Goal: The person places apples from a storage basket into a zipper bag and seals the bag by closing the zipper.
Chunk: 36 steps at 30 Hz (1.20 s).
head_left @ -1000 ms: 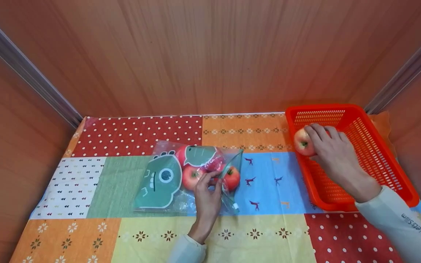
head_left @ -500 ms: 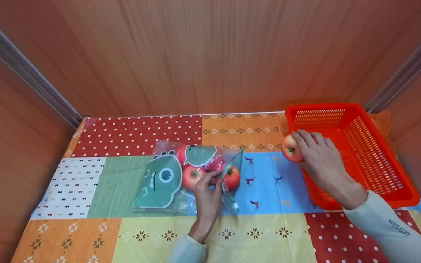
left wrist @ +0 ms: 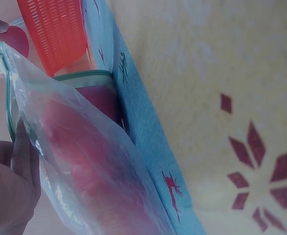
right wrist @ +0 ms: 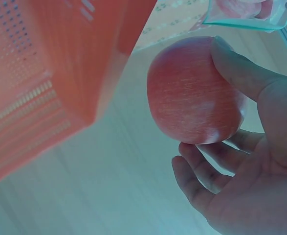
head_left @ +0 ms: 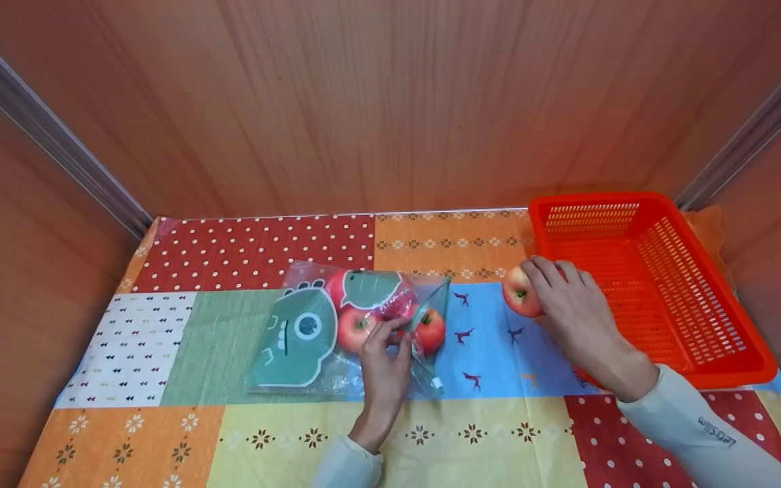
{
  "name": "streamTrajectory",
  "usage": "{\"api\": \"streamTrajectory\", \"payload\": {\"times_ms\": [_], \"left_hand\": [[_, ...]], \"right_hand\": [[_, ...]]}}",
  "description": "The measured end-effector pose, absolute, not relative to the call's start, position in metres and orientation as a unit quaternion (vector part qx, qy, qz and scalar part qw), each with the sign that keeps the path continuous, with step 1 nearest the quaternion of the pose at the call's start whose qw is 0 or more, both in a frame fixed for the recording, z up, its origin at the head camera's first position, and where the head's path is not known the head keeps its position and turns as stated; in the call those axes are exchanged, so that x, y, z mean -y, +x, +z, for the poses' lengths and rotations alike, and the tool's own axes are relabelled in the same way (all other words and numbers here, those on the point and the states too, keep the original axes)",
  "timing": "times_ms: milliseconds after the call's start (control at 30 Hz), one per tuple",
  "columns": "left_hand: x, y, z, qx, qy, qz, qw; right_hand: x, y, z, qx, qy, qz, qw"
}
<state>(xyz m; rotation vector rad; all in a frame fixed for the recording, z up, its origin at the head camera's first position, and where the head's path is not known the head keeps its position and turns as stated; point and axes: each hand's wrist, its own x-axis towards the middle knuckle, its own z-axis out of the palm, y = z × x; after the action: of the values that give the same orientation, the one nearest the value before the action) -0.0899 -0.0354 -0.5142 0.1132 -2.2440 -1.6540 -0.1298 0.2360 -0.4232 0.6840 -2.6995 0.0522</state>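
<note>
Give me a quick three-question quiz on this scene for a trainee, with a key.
1. Which hand holds the apple that is outside the clear bag?
2. True or false: in the head view, the red basket stands to the right of the clear bag.
3. What does the left hand grip? A) the tablecloth B) the clear bag, near its mouth C) the right sleeve

Key:
1. The right hand.
2. True.
3. B.

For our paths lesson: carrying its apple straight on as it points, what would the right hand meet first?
Probably the wall ahead of the right hand; depth is unclear, so perhaps the tablecloth.
</note>
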Motion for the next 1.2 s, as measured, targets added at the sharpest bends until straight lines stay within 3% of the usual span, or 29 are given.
{"api": "streamTrajectory", "payload": {"times_ms": [1200], "left_hand": [[0.036,-0.090,-0.516,0.791,0.041,-0.585,0.172]], "right_hand": [[-0.181,-0.111,-0.476,0.957,0.251,0.089,0.116]]}}
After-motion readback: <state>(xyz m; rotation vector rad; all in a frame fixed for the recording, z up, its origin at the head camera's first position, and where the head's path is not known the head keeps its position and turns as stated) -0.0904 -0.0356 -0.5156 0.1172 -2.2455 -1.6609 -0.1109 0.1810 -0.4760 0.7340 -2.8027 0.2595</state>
